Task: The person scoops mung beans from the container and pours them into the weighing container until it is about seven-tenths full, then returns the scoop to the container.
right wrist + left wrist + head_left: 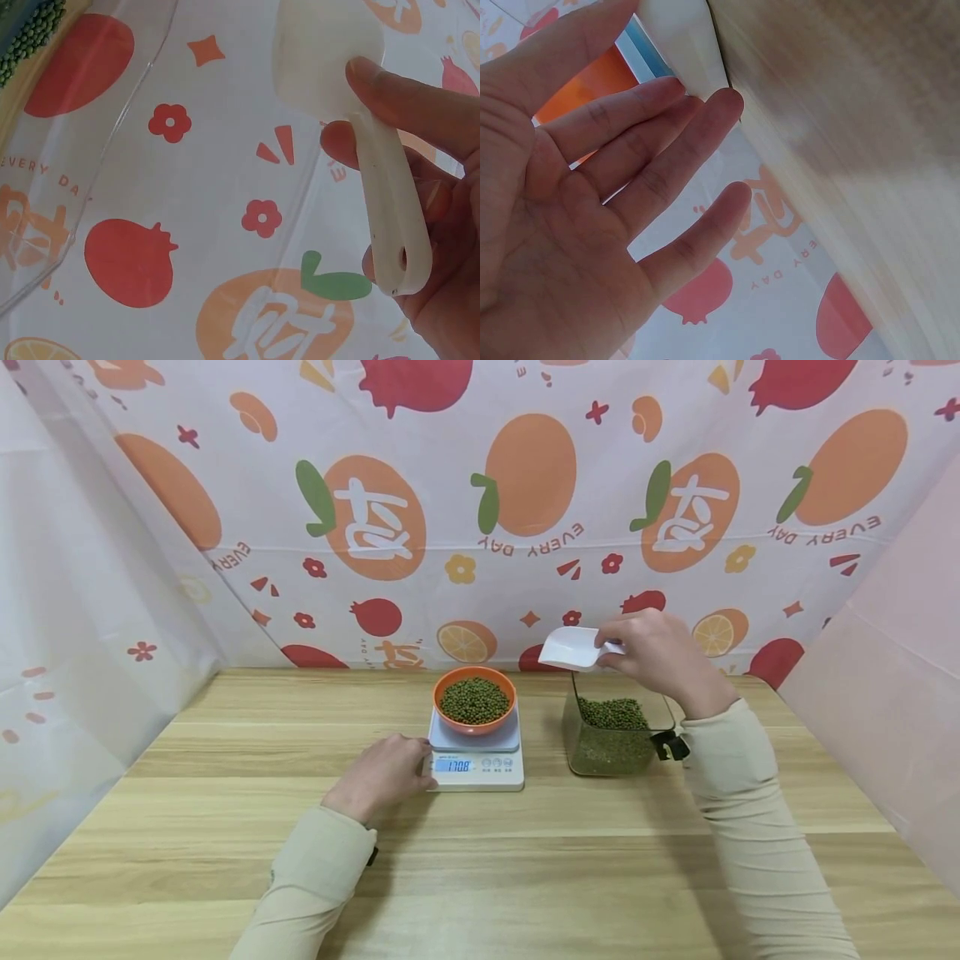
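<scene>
A white scoop (572,647) is in my right hand (651,652), above the clear container (611,752) of green mung beans (613,714). In the right wrist view my thumb and fingers grip its handle (394,210). No beans show in the part of the scoop's bowl I can see. My left hand (386,772) is at the left side of the white kitchen scale (480,781), fingertips at its edge. The left wrist view shows those fingers (667,169) extended, holding nothing. On the scale stands an orange bowl (474,728) with mung beans (474,700); its display reads about 170.8.
All of this stands on a wooden table (480,877), near its back edge. A fruit-print curtain (480,585) hangs right behind. A black clip-like piece (669,745) shows by the container's right front corner, next to my right sleeve.
</scene>
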`<state>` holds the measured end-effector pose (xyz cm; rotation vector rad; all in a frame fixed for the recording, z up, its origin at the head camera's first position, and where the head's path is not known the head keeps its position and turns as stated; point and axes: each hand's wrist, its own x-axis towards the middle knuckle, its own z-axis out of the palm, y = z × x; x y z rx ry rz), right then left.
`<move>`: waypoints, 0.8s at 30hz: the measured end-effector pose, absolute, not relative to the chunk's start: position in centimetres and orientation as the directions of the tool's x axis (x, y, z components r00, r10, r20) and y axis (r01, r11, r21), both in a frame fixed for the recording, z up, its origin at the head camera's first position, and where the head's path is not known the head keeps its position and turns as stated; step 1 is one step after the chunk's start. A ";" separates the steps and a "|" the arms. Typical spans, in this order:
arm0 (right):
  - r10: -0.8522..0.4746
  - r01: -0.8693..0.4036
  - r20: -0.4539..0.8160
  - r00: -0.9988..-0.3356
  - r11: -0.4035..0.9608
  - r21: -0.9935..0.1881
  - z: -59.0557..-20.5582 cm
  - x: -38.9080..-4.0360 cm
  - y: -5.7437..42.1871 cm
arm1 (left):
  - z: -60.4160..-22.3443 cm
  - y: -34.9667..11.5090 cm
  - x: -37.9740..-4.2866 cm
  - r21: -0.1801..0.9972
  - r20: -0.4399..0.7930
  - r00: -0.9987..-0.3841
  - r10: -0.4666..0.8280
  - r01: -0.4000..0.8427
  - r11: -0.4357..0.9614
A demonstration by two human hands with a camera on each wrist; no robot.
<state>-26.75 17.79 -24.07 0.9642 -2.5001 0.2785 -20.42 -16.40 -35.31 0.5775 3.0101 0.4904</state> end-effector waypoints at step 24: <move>-0.580 -0.634 0.351 -0.735 0.771 -0.056 -23.2 -26.9 18.7 | -35.3 -16.5 -20.4 0.309 0.040 -0.923 0.384 0.377 0.873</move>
